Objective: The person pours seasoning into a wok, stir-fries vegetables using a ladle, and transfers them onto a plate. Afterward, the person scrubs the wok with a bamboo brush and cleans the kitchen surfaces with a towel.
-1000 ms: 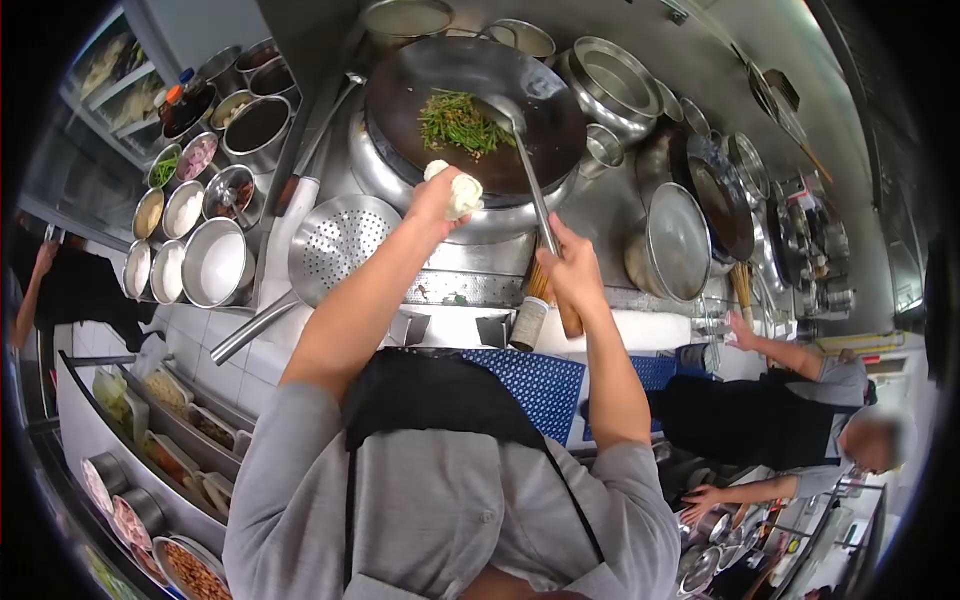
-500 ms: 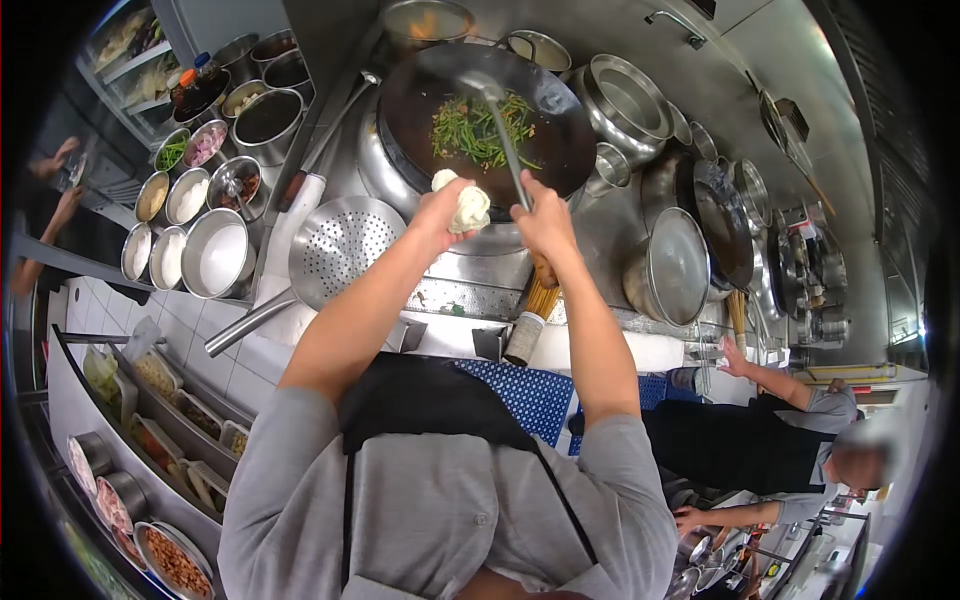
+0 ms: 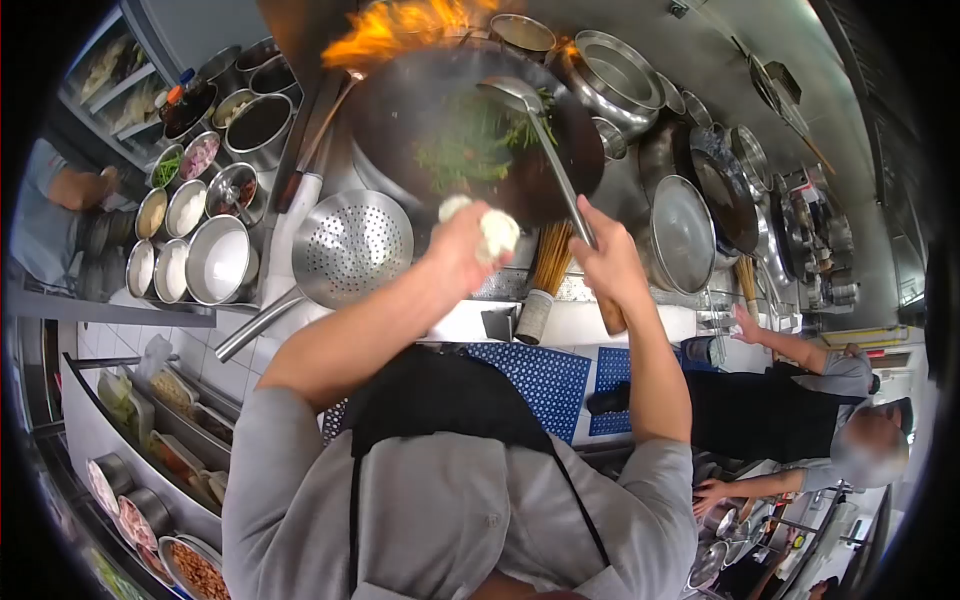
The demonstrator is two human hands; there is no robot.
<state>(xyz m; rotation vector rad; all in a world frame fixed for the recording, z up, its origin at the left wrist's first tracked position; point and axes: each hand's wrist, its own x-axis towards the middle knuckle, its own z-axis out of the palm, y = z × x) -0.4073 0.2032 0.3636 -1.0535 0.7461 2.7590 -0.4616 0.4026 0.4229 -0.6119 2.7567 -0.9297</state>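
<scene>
Green beans (image 3: pixel 465 160), blurred by motion, lie in the large dark wok (image 3: pixel 385 110). My left hand (image 3: pixel 458 255) is closed around a bunched white cloth (image 3: pixel 497 236) at the wok's near rim; the grip on the rim itself is hidden. In my right hand (image 3: pixel 612 258) is a long metal ladle (image 3: pixel 556 165) with a wooden handle end, its bowl over the far right part of the wok. A bamboo wok brush (image 3: pixel 548 275) lies between my hands, just in front of the wok.
Tall flames (image 3: pixel 400 30) rise behind the wok. A perforated strainer (image 3: pixel 352 245) rests on the left, beside several ingredient pots (image 3: pixel 220 258). Stacked metal basins (image 3: pixel 618 75) and a round lidded pot (image 3: pixel 683 235) stand on the right. A co-worker (image 3: pixel 770 420) stands farther right.
Flames have flared up behind the wok. The wok has shifted and the beans blur. My right hand has moved right and nearer me, with the ladle lifted away from the beans' middle.
</scene>
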